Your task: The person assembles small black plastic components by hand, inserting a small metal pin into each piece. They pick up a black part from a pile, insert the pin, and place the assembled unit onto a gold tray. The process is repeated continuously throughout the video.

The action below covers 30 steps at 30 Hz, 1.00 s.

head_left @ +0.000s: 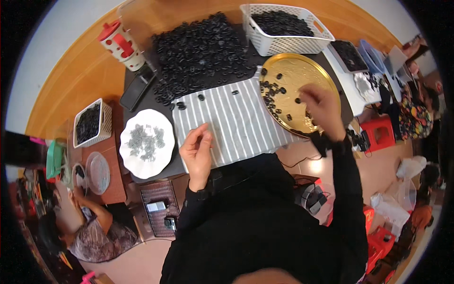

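Over the striped grey-and-white cloth [236, 123], my left hand [196, 154] is closed, thumb and fingertips together; anything between them is too small to make out. My right hand [324, 110] is above the round gold tray [295, 71], its fingers curled into a pinch. Just by its fingertips is a small black oval piece [298, 100]; whether it is held or lies on the tray is unclear. Several similar black pieces [269, 90] lie on the tray's left side. A white scalloped plate [156, 165] left of the cloth holds small translucent grey pieces [145, 142].
A large heap of black pieces [198, 52] covers the table's far side. White baskets stand at the far right [283, 46] and left [106, 120]. A phone [137, 88] and dotted tumbler [122, 45] are at far left. Other people [101, 232] sit on both sides.
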Motion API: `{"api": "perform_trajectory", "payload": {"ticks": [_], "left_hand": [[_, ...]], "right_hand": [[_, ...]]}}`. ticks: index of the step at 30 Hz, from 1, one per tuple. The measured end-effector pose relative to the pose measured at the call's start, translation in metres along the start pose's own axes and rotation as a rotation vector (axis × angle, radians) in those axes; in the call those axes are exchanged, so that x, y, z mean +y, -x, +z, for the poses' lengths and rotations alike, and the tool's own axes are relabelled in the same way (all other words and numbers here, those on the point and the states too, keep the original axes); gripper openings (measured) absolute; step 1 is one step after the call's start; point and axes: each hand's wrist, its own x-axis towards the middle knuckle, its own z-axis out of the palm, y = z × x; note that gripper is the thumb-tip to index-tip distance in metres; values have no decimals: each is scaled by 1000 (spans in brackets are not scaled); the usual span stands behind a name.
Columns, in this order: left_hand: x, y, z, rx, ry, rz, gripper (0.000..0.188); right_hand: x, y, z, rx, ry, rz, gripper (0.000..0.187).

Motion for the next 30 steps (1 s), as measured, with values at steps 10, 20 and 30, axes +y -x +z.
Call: {"api": "perform_trajectory", "payload": {"ticks": [10, 20, 30], "left_hand": [[3, -2, -3, 11, -22, -6, 24], [-3, 3, -8, -23, -59, 24, 24], [-9, 3, -11, -58, -87, 84, 24]], "right_hand": [[-14, -25, 16, -349, 133, -189, 14], [-19, -96, 137, -539, 467, -408, 19], [-7, -97, 149, -470, 559, -568, 6]]}}
